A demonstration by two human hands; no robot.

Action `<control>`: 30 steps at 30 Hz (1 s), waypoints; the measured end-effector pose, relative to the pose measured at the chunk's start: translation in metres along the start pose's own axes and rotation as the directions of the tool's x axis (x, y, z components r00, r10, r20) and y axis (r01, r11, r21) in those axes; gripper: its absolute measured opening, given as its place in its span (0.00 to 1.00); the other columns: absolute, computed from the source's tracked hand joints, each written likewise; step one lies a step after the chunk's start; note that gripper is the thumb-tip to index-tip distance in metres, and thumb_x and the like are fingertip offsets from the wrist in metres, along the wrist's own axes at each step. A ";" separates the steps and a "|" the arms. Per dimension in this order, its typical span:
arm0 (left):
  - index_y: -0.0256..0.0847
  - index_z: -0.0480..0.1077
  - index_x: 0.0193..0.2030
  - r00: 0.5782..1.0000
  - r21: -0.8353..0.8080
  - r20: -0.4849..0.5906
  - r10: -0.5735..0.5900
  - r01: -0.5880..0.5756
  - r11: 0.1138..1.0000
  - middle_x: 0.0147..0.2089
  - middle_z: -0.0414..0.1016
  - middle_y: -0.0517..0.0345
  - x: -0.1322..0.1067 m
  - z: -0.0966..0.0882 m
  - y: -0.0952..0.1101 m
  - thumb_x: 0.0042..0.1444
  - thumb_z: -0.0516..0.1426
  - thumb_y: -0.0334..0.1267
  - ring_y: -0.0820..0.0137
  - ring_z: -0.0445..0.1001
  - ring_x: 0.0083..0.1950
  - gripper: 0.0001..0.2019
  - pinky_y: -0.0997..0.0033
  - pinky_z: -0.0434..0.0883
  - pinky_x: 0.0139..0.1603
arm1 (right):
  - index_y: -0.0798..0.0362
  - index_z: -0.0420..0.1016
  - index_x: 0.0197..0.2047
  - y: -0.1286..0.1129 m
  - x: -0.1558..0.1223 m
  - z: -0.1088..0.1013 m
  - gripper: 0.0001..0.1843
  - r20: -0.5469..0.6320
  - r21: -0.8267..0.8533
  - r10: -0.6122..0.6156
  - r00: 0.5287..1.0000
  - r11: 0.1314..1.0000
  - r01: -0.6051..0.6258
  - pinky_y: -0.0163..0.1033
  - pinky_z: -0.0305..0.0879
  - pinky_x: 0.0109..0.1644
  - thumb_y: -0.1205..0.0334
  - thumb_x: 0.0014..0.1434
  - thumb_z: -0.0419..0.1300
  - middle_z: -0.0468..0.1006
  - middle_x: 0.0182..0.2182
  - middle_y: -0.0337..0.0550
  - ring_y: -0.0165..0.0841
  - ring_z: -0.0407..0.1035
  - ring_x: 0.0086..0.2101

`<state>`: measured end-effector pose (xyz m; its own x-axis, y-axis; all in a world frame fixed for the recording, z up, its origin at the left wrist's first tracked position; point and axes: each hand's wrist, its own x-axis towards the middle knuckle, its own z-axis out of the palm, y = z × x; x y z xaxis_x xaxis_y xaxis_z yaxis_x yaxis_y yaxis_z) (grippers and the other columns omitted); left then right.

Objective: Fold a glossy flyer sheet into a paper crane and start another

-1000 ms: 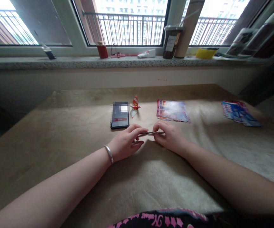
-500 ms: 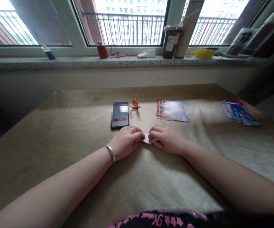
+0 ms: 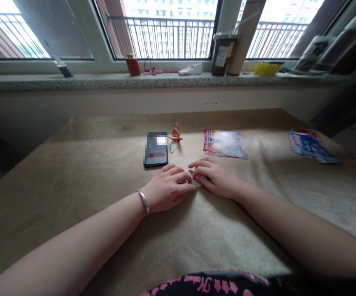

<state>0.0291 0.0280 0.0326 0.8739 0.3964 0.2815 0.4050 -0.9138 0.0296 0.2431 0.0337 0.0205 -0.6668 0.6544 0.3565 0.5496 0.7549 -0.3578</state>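
Note:
A small folded piece of paper [image 3: 197, 183], mostly white with a bit of red, lies low over the table between my hands. My left hand [image 3: 168, 188], with a silver bangle at the wrist, has its fingers closed on the paper's left part and covers much of it. On the other side, my right hand [image 3: 217, 177] pinches the right part with curled fingers, its index finger raised a little. Just beyond them stands a red and white origami crane [image 3: 176, 135], beside a dark smartphone [image 3: 156, 154].
A stack of colourful printed sheets [image 3: 225, 144] lies past my right hand. More blue printed sheets [image 3: 312, 146] are fanned out at the far right of the table [image 3: 103, 139]. Behind the table, a stone windowsill [image 3: 103, 82] carries a red container [image 3: 132, 65], a dark jar [image 3: 222, 55] and a yellow object [image 3: 268, 69].
My left hand has slid slightly right over the paper, with its fingers stretched further. My right hand's index finger has lifted. Less of the paper shows now.

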 end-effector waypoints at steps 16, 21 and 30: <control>0.37 0.69 0.37 0.972 0.079 0.023 -0.234 0.231 0.970 0.39 0.72 0.52 0.002 0.003 -0.003 0.58 0.49 0.34 0.66 0.69 0.42 0.09 0.63 0.67 0.45 | 0.52 0.72 0.29 0.005 -0.002 0.004 0.04 -0.060 -0.140 0.142 0.988 0.979 -0.149 0.41 0.62 0.44 0.63 0.55 0.58 0.74 0.31 0.42 0.34 0.64 0.36; 0.38 0.68 0.46 0.974 0.012 -0.044 -0.224 0.225 0.974 0.44 0.72 0.51 0.000 0.009 -0.006 0.57 0.50 0.33 0.64 0.69 0.46 0.12 0.61 0.68 0.47 | 0.52 0.71 0.45 0.008 -0.002 0.006 0.16 -0.095 -0.177 0.199 0.975 0.961 -0.213 0.49 0.57 0.56 0.56 0.54 0.59 0.72 0.45 0.47 0.41 0.60 0.49; 0.41 0.69 0.48 0.982 -0.080 -0.063 -0.180 0.175 0.981 0.51 0.70 0.50 -0.002 0.011 -0.010 0.57 0.51 0.31 0.66 0.68 0.49 0.14 0.60 0.68 0.50 | 0.53 0.70 0.49 0.014 -0.003 0.010 0.19 -0.121 -0.083 0.135 0.983 0.986 -0.146 0.48 0.57 0.57 0.58 0.54 0.59 0.71 0.47 0.48 0.39 0.62 0.49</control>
<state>0.0268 0.0370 0.0208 0.7678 0.5484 0.3312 0.5291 -0.8343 0.1550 0.2475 0.0419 0.0062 -0.5207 0.7509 0.4062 0.6810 0.6523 -0.3328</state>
